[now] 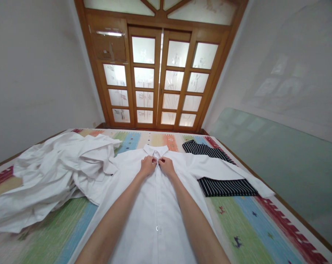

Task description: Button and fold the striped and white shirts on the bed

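A white button-up shirt point(157, 205) lies flat, front up, on a striped colourful bed cover point(237, 227), its collar pointing away from me. My left hand point(147, 165) and my right hand point(166, 165) meet just below the collar, each pinching one edge of the shirt's front placket at a button. Both hands have their fingers closed on the fabric. The shirt's right sleeve stretches out over a folded dark striped garment point(223, 185).
A heap of crumpled white shirts point(50, 176) lies on the left of the bed. A wooden door with frosted glass panes point(160, 77) stands beyond the bed. White walls close in on both sides, with a pale green panel point(278, 157) on the right.
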### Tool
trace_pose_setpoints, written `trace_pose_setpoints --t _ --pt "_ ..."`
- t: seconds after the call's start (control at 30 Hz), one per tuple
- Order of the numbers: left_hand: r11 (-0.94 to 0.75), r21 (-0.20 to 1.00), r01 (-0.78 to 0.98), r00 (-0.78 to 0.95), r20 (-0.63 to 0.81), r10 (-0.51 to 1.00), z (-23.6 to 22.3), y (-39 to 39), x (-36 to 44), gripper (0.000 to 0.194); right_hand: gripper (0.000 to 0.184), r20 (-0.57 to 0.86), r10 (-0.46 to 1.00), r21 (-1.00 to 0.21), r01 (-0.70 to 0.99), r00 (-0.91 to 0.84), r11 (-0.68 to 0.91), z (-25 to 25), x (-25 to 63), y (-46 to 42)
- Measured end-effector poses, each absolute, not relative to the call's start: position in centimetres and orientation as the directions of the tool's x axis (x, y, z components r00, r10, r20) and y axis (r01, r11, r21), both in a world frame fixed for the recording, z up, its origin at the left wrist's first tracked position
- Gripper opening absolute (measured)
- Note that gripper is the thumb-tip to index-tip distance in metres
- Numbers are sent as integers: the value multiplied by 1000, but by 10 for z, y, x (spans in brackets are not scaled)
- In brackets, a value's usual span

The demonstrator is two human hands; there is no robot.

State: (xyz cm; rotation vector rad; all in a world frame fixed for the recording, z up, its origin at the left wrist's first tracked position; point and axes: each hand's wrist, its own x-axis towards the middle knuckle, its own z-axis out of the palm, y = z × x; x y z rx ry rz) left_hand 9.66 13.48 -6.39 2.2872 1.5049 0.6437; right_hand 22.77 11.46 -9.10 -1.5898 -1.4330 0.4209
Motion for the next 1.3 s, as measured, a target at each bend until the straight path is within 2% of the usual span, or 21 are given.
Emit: trace_pose_setpoints --t 0.47,0.67,1.3 --pt "-349 641 683 331 154 931 -65 143 94 10 15 310 910 -823 557 275 113 -89 229 114" --pt "-343 705 621 321 171 932 -66 142 94 12 22 304 921 -834 535 244 134 -88 229 113" --pt "-318 816 482 184 261 948 -72 134 95 11 14 345 916 -810 558 206 180 -95 232 115"
